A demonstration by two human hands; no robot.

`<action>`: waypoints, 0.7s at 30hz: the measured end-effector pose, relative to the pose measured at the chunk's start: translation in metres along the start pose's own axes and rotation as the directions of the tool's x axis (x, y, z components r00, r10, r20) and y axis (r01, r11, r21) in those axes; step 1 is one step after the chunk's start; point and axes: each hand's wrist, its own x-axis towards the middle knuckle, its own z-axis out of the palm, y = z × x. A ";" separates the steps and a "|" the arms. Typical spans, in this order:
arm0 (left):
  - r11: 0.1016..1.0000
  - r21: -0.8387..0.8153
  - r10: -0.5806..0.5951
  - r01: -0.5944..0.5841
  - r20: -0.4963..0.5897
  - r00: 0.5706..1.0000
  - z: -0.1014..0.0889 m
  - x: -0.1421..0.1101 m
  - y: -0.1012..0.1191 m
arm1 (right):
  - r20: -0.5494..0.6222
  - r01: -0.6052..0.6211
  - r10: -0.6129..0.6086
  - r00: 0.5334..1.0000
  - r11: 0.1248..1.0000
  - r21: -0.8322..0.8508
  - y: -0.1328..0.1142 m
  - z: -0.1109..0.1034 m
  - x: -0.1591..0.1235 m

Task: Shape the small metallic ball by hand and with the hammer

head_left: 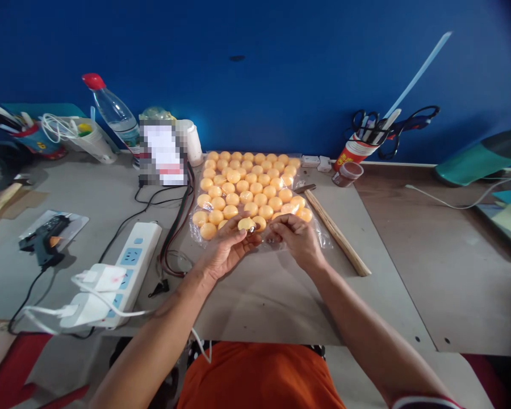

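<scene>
Yellow ball [246, 225] pinched in your left hand [226, 250], at near edge of plastic-wrapped balls [260, 199]. Your right hand [298, 236] just right, fingertips drawn together; cannot tell on what. Hammer [338, 236] in way to right. Left: power strip [147, 238], dark cables [167, 244], glue gun [46, 238]. Far left, bottle [116, 113]; far right, pen cup [355, 152].
</scene>
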 end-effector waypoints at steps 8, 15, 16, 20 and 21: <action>1.000 0.021 0.006 -0.006 0.002 1.000 0.002 -0.001 -0.001 | 0.010 -0.047 0.046 0.999 0.994 0.101 -0.001 -0.001 -0.003; 1.000 0.019 -0.021 0.021 -0.015 1.000 0.000 0.000 -0.003 | 0.002 -0.090 0.093 0.996 0.955 0.284 -0.001 0.001 0.001; 0.999 0.028 -0.020 0.020 -0.013 1.000 -0.001 0.000 -0.003 | 0.022 -0.105 0.103 0.994 0.949 0.298 -0.002 0.001 0.001; 0.997 0.073 -0.016 0.014 0.019 1.000 0.000 0.001 -0.003 | 0.118 -0.193 0.161 0.980 0.913 0.359 -0.006 -0.001 -0.002; 0.996 0.087 -0.018 0.016 0.023 1.000 0.000 0.001 -0.003 | 0.137 -0.214 0.174 0.975 0.904 0.372 -0.007 -0.001 -0.003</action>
